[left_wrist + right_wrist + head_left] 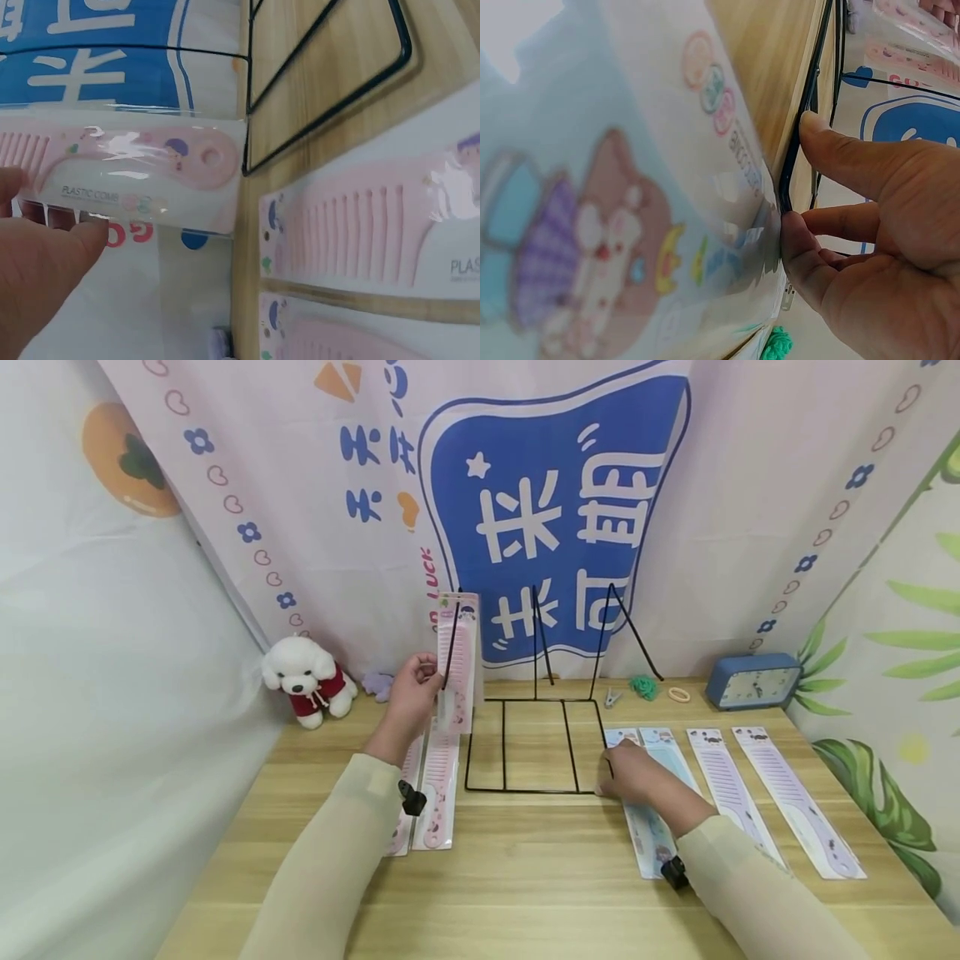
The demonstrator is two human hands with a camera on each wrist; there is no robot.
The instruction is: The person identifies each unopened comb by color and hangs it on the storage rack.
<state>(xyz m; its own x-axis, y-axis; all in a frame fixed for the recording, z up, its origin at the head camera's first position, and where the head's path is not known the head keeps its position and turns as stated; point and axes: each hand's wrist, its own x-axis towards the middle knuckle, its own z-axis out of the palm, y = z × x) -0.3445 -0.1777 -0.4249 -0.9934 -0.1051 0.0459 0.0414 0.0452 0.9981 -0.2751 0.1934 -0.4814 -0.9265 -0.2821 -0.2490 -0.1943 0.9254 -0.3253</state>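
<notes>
Holding a packaged pink comb [465, 681] upright at the black wire rack's [504, 747] leftmost prong: left hand [411, 695], on its left edge. Right hand [633, 772] pinches the rack's right side, near packaged blue combs [652, 833].

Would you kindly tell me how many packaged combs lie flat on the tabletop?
6: two pink ones beside the left forearm, two blue ones partly covered by the right hand and arm, and two purple ones farther right. Another could be hidden beneath an arm.

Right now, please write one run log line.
left hand: holds pink packaged comb; right hand: pinches black wire rack; purple combs: lie on table
</notes>
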